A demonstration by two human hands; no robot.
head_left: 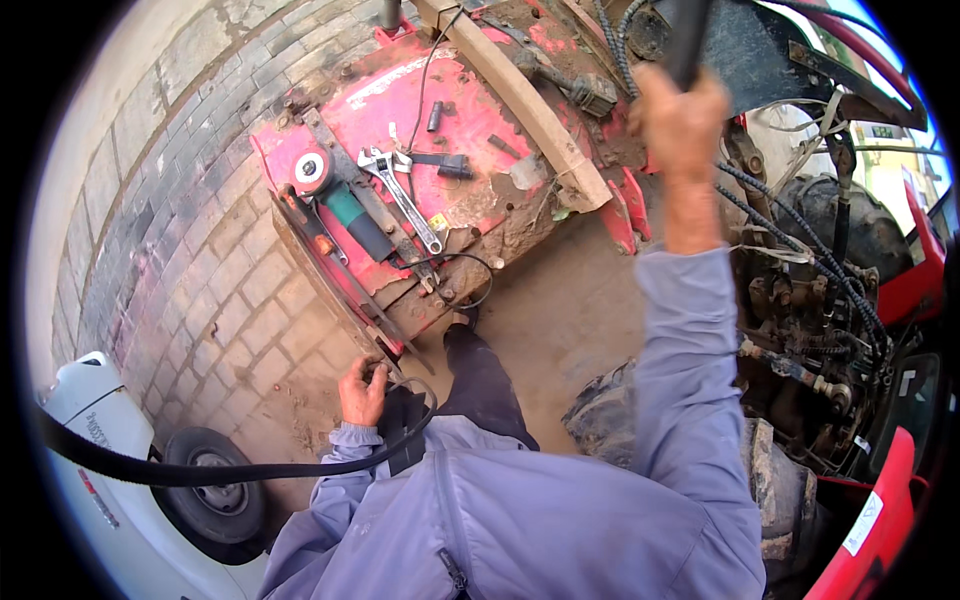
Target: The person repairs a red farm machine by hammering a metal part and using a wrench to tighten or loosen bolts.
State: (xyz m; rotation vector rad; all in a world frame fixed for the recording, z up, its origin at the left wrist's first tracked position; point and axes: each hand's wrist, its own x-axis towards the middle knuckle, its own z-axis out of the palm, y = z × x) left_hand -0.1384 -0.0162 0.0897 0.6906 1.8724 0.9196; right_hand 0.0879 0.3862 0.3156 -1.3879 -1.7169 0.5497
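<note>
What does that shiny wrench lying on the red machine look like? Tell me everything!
The adjustable wrench is silvery metal, long and slim, with an open jaw at its upper-left end. It lies flat and slanted on the dirty red machine deck, between the green angle grinder and a dark tool. No hand touches it.

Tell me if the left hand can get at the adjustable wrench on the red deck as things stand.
Probably yes, but not at once. The left hand grips the deck's near edge, holding a black belt. The adjustable wrench lies bare further up the red deck, nothing covering it; the hand would need to let go first.
</note>
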